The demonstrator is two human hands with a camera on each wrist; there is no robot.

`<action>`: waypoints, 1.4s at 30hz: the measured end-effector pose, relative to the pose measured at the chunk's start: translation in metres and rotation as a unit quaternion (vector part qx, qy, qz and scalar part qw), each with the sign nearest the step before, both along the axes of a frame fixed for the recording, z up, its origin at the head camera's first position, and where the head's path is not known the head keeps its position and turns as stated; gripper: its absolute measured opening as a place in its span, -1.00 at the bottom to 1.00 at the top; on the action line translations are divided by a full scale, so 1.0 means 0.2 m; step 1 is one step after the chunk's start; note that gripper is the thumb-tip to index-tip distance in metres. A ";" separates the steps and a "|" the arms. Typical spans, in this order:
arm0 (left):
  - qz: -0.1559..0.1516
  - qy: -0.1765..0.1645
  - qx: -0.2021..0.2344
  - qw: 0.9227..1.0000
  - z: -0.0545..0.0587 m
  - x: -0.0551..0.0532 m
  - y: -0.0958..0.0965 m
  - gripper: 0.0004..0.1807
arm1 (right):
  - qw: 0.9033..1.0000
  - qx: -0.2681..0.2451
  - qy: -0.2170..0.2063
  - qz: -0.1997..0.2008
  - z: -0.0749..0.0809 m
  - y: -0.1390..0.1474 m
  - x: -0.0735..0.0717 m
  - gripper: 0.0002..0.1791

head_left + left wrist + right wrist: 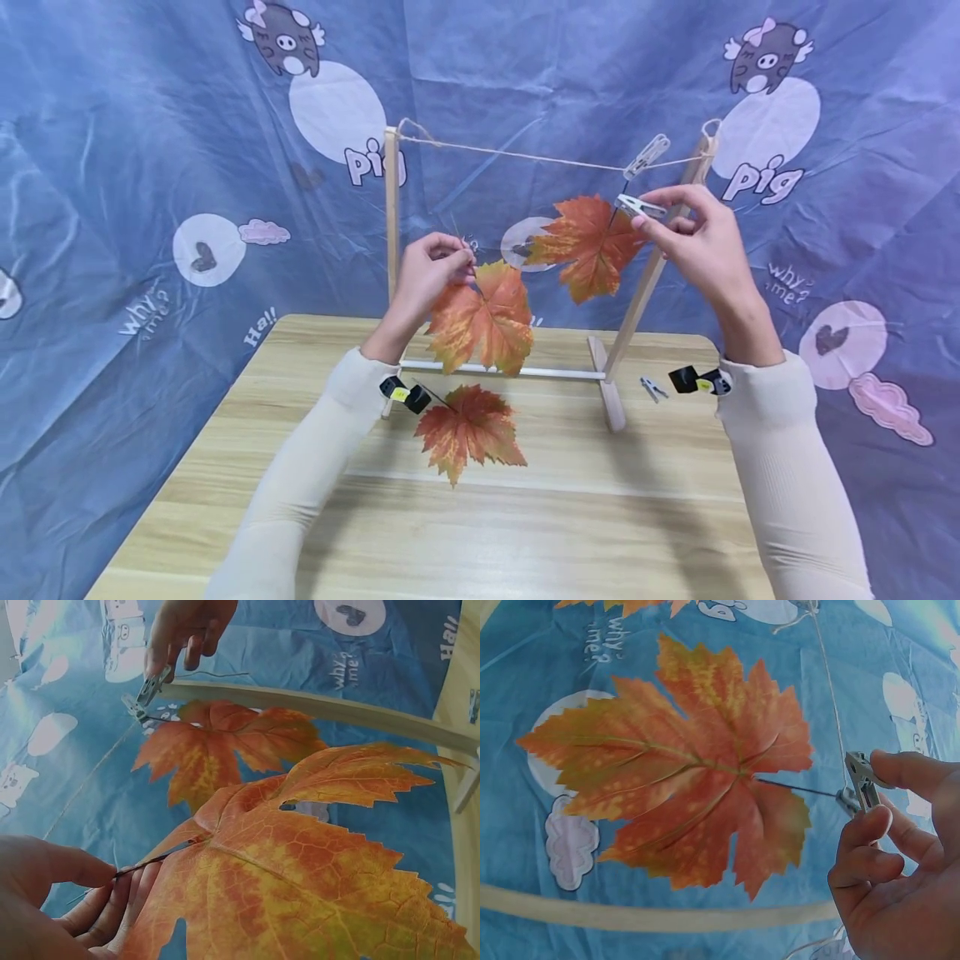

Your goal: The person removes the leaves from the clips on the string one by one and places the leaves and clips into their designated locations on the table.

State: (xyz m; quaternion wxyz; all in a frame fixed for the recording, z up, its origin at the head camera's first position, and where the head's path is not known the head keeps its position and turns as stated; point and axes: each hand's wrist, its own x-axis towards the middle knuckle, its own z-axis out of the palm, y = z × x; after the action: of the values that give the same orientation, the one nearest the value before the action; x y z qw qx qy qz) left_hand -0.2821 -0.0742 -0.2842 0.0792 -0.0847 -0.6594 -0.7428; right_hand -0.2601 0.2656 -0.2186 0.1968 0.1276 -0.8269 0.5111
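Observation:
My left hand (427, 279) pinches the thin dark stem (154, 861) of an orange-yellow artificial maple leaf (491, 321), which hangs in front of the wooden rack. Between thumb and fingertips, my right hand (712, 246) holds a pale clothespin (640, 207) near the right end of the string (517, 153). Just above it, another clothespin (647, 157) grips the string and the stem of a second leaf (592, 250), redder in colour. The held clothespin overlaps that stem in the head view. A third leaf (472, 429) lies on the table below my left hand.
The string runs between the rack's left post (392, 208) and right post (637, 312). A white bar (525, 371) joins them low down. One loose clothespin (654, 389) lies on the wooden table (525, 533), right of the rack's foot. A blue printed cloth (465, 75) hangs behind.

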 end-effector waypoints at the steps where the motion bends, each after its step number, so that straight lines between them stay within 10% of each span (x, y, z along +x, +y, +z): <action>1: 0.000 -0.003 0.002 1.000 -0.01 0.00 0.00 -0.91 | 1.000 -0.002 -0.005 -0.001 -0.01 0.01 0.00 -0.67; 42: -0.030 -0.109 0.009 0.994 -0.41 0.08 0.02 -0.93 | 0.988 0.043 -0.135 -0.056 -0.51 0.38 0.10 -0.66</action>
State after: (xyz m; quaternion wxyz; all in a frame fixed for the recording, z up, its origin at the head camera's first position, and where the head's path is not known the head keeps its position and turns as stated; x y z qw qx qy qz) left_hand -0.2670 -0.0696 -0.3661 -0.0144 -0.0218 -0.6543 -0.7558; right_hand -0.2395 0.3423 -0.3210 0.1056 0.0194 -0.8731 0.4756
